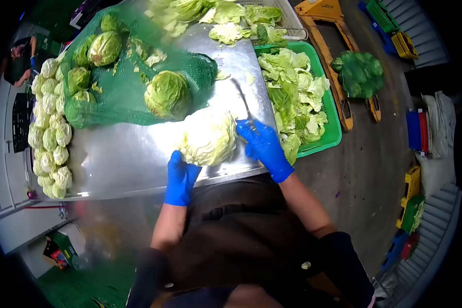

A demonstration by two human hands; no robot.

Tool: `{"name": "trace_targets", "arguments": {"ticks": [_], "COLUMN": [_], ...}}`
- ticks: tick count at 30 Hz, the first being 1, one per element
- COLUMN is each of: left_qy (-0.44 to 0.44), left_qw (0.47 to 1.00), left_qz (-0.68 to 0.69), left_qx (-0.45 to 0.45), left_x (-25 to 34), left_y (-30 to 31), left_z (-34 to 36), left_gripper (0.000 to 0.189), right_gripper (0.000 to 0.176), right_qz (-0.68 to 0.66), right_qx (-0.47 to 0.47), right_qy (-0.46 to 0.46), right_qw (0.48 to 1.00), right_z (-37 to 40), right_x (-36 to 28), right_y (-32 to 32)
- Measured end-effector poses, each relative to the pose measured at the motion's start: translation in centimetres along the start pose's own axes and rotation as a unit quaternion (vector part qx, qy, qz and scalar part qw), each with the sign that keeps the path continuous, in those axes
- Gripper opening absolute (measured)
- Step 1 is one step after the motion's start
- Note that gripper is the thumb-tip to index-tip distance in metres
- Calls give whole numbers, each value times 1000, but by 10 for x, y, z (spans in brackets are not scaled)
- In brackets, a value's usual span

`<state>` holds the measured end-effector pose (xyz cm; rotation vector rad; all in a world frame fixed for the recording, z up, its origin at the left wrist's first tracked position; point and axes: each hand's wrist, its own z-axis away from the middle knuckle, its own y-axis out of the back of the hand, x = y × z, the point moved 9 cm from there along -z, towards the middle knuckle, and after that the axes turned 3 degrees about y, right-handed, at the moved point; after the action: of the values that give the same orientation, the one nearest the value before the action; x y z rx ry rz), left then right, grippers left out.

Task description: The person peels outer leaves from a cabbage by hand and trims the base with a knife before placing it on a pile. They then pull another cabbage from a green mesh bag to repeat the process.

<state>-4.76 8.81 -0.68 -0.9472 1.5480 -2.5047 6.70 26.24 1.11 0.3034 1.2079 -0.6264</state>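
Observation:
A pale, trimmed cabbage (pixel 209 136) is at the front edge of the metal table (pixel 118 159). My left hand (pixel 180 178), in a blue glove, holds it from below on its left side. Closed around the handle of a knife (pixel 243 97) is my gloved right hand (pixel 265 150), just right of the cabbage; the blade points up and away over the table. Behind the cabbage, a green net bag (pixel 131 110) lies spread out with several untrimmed heads, among them a green cabbage (pixel 167 94) close by.
Pale cabbages (pixel 49 120) are stacked along the table's left end. A green crate (pixel 335 120) of loose leaves adjoins the right edge. Beyond are a yellow pallet truck (pixel 313 56) and a filled net bag (pixel 362 74). Another person (pixel 23 61) stands at the far left.

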Motion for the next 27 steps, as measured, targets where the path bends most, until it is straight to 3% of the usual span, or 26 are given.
{"name": "trace_targets", "arguments": {"ticks": [1,3,5,9,12,15,17,18,22,24,26,27], "left_qy": [4,13,26,45,64,85,111,129,82,68,51,37], "left_qw": [998,997,995,997,989,974,950,930,812,774,735,762], "left_qz": [2,5,8,-3,93,193,292,337,568,620,666,635], "left_qx": [70,80,91,66,95,85,31,-70,-108,-113,-121,-124], "left_x": [0,0,-2,-5,-2,4,9,18,57,72,88,99], "left_y": [5,-2,-1,4,12,3,-7,-25,-36,-23,-5,5], "left_z": [0,-1,-1,-6,-2,2,5,7,15,17,20,20], "left_gripper": [58,60,62,65,67,76,82,88,85,85,84,84], "right_gripper": [40,48,50,34,22,21,21,22,20,27,20,18], "right_qz": [49,-25,45,189,40,-56,-76,-42,-29,7,53,82], "right_qx": [58,65,-3,-81,-80,-9,41,55,23,10,12,27], "right_qy": [87,176,187,192,159,76,60,66,22,55,88,107], "right_qw": [993,982,981,959,983,995,994,995,999,998,995,990], "right_z": [0,3,6,5,-8,-17,-21,-20,-17,-19,-23,-25], "right_x": [-34,-63,-73,-89,-72,-68,-70,-74,-66,-59,-49,-44], "right_y": [7,5,-15,-56,-62,-54,-46,-49,-84,-103,-115,-115]}}
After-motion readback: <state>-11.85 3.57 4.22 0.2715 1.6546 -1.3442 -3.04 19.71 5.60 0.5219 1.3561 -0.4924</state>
